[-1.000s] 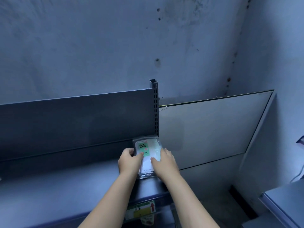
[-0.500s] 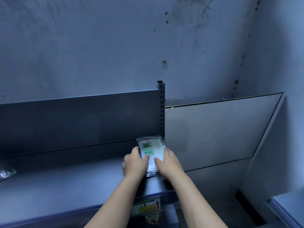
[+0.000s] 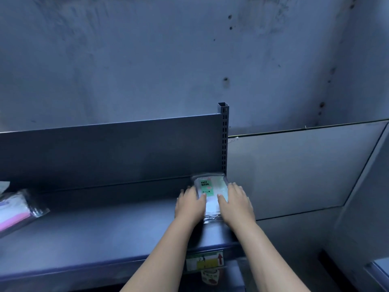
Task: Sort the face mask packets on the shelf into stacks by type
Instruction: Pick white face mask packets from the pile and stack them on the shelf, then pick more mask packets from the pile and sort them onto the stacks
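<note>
Squarely in the corner: green mask packets held at the shelf's right end

Both hands lie flat against a stack of green face mask packets (image 3: 211, 193) at the far right end of a dark shelf (image 3: 105, 232). The left hand (image 3: 190, 204) presses along the stack's left edge and the right hand (image 3: 235, 204) along its right edge, fingers extended and thumbs resting on the top packet; neither hand closes around it, and the two are set apart by the packet's width. The stack sits against the shelf's back panel (image 3: 115, 148), just beside the slotted upright post (image 3: 224, 140) that marks the shelf's right limit. Its long axis runs front to back, with the "FACE MASK" label at the far end, reading upright from the wearer's side, and the clear sealed end toward the shelf's front lip.

A pale board (image 3: 294, 169) leans against the wall to the right of the post. At the far left, well apart from the hands, pink mask packets (image 3: 14, 213) lie on the shelf, cut off by the frame edge. A yellow and green price tag (image 3: 205, 261) hangs on the front lip below the stack.
</note>
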{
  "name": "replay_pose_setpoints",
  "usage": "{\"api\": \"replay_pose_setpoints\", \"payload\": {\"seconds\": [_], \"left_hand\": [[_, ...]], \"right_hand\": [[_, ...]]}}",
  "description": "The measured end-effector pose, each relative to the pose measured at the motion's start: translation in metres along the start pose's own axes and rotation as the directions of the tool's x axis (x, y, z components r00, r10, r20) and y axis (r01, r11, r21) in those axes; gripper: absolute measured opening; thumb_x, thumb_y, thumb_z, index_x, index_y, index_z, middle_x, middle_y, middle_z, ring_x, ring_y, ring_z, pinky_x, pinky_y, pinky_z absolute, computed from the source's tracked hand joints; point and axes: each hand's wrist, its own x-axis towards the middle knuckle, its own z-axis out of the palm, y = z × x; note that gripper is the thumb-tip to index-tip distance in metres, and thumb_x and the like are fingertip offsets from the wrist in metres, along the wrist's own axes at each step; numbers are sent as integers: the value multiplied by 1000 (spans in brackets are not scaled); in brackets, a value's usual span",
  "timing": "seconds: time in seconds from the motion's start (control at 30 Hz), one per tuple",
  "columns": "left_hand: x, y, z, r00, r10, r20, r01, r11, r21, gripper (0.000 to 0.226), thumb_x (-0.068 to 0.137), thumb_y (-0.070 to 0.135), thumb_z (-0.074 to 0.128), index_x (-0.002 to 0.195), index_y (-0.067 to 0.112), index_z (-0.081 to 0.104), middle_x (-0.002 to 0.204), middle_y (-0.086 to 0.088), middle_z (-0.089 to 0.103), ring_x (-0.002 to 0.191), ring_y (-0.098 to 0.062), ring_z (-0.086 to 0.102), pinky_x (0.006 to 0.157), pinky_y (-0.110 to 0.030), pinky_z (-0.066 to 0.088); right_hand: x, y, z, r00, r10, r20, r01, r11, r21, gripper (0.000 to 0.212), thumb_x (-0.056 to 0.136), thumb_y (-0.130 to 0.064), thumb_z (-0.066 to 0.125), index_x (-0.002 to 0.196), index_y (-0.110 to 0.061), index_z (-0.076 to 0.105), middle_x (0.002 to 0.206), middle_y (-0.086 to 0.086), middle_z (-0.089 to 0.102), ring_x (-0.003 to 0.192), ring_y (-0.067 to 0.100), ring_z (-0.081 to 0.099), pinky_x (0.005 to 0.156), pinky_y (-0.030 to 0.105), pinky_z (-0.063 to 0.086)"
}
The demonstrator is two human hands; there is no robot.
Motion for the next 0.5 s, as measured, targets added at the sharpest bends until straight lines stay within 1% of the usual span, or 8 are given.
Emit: {"api": "replay_pose_setpoints", "payload": {"seconds": [0.07, 0.1, 0.2, 0.3, 0.4, 0.5], "left_hand": [[-1, 0, -8, 1000, 22, -12, -23, 999, -34, 53, 102, 42, 45, 147, 15, 46, 166, -4, 35, 157, -26, 17, 121, -44, 28], [-2, 0, -12, 998, 49, -24, -50, 999, -15, 58, 103, 42, 44, 152, 13, 40, 167, -4, 31, 158, -25, 15, 123, -42, 26], [-7, -5, -28, 988, 130, -87, -119, 986, 119, 66, 105, 46, 41, 160, 12, 29, 170, -3, 25, 159, -24, 12, 126, -41, 17], [-13, -18, -49, 978, 183, -103, -151, 954, 260, 69, 105, 52, 34, 162, 15, 25, 171, -1, 21, 159, -22, 10, 127, -43, 13], [-17, -36, -78, 972, 211, -108, -152, 905, 398, 70, 105, 56, 28, 163, 16, 23, 172, 0, 19, 159, -22, 9, 127, -43, 11], [-17, -55, -108, 965, 218, -143, -128, 874, 468, 72, 104, 61, 25, 162, 17, 25, 171, 0, 22, 159, -23, 12, 127, -43, 11]], "right_hand": [[-4, -9, -6, 999, -32, -29, 33, 999, 32, 66, 109, -44, 39, 166, -14, 24, 176, 1, 19, 163, 20, 11, 131, 41, 15], [-5, -16, -8, 998, -60, -27, 61, 997, 48, 66, 110, -44, 39, 167, -15, 23, 176, 0, 19, 163, 18, 11, 131, 40, 15], [-9, -38, -11, 985, -174, -3, 174, 984, 37, 66, 110, -44, 38, 168, -16, 22, 176, -3, 19, 163, 15, 11, 131, 36, 13], [-16, -61, -5, 973, -231, 14, 231, 973, 0, 65, 110, -44, 38, 168, -16, 23, 176, -3, 19, 163, 15, 9, 131, 35, 10], [-25, -88, 5, 969, -245, 36, 246, 969, -11, 65, 111, -46, 36, 167, -17, 23, 176, -4, 18, 164, 15, 6, 132, 40, 11], [-27, -118, 17, 959, -280, 46, 282, 959, -36, 66, 110, -47, 35, 167, -16, 24, 176, -3, 20, 164, 16, 6, 131, 40, 13]]}}
